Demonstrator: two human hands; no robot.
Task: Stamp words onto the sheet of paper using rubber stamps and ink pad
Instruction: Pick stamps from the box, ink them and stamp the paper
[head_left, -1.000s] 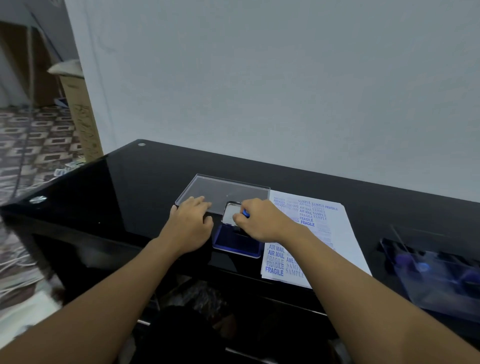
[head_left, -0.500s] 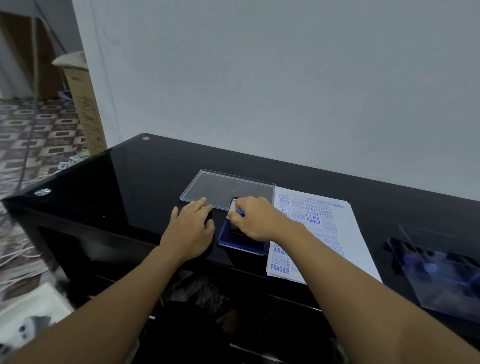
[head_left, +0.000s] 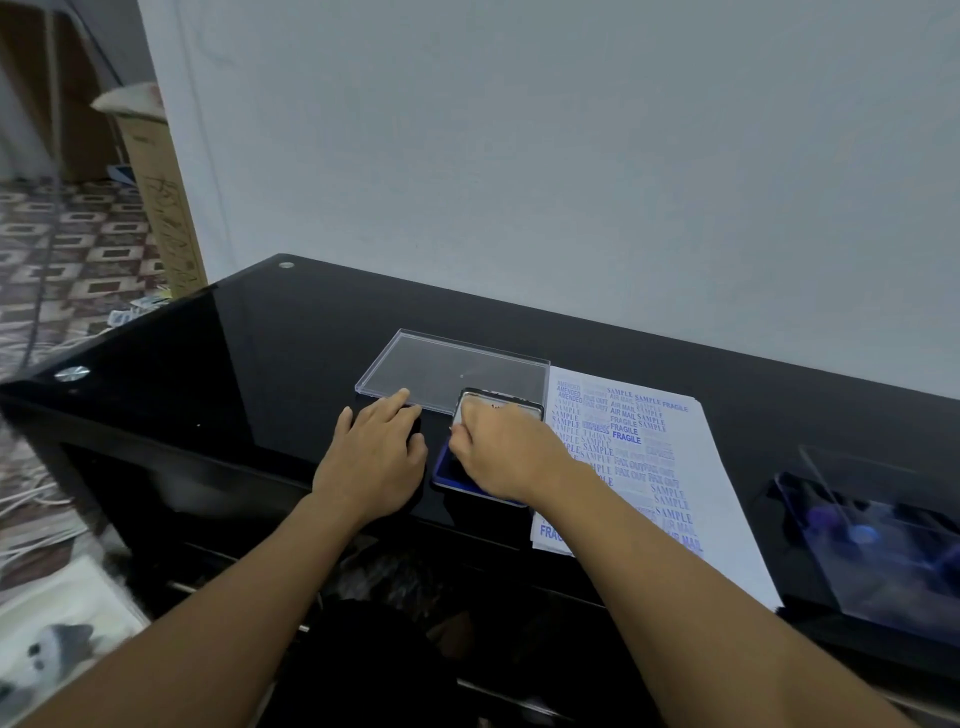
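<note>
Head view, inking step by the look of it. Press the stamp flat and level into the blue ink pad (head_left: 442, 470), dab rather than grind, then lift straight up. Steady the tray from the side against any skid on the glossy black table (head_left: 249, 364).

Right hand (head_left: 498, 452) bunched in a pinch low over the pad, near the table's front edge, presumably gripping a rubber stamp hidden under the fingers. Left hand (head_left: 374, 462) flat on the table just left of the pad, fingers straight, tips touching the clear plastic lid (head_left: 452, 369). Black-rimmed pad cover (head_left: 501, 402) open behind.

Just right of the pad, reaching the front edge, the white sheet of paper (head_left: 691, 467), crowded with blue words: SAMPLE, FRAGILE, AIR MAIL, some crisp, some faint.
</note>
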